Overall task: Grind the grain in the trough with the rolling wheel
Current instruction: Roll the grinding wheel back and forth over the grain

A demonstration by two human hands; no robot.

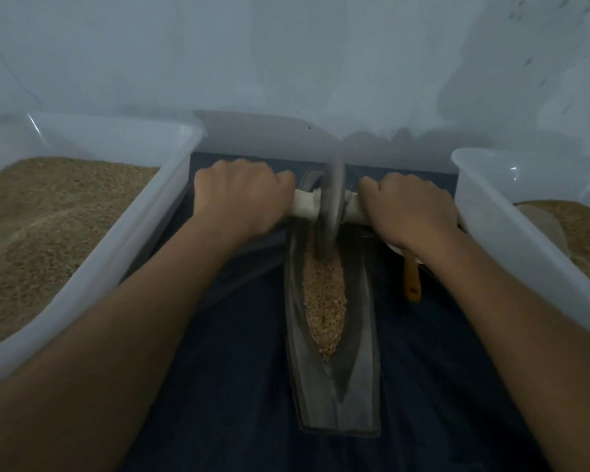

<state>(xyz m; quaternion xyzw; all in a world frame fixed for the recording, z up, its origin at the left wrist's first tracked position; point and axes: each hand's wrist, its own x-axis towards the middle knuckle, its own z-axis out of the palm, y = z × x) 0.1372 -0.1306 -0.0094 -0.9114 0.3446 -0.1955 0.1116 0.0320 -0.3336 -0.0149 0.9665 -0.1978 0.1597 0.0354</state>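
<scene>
Grain [324, 301] lies in a long strip down the groove of the dark, boat-shaped trough [361, 376], which sits lengthwise on a dark blue cloth [235, 369] between two pale plastic tubs. What shows of it nearer the person looks coarse and granular, so I judge the grinding under way but far from finished; how fine the part under the wheel is cannot be told. The rolling wheel [332, 199] stands upright on its edge at the far end of the trough, its rim down in the grain and blurred. A pale handle [305, 206] runs through its centre and sticks out to both sides.

The left hand [242, 195] grips the left end of the handle, fingers curled round it, knuckles up. The right hand [413, 209] grips the right end the same way, close beside the wheel. Both forearms reach well forward and nearly straight, the wrists level with each other, so the wheel is held square to the groove.

The left tub [150, 240] is well filled with brownish grain; the right tub [484, 233] holds a smaller heap. An orange-handled tool [413, 284] lies on the cloth just right of the trough, partly hidden under the right wrist.
</scene>
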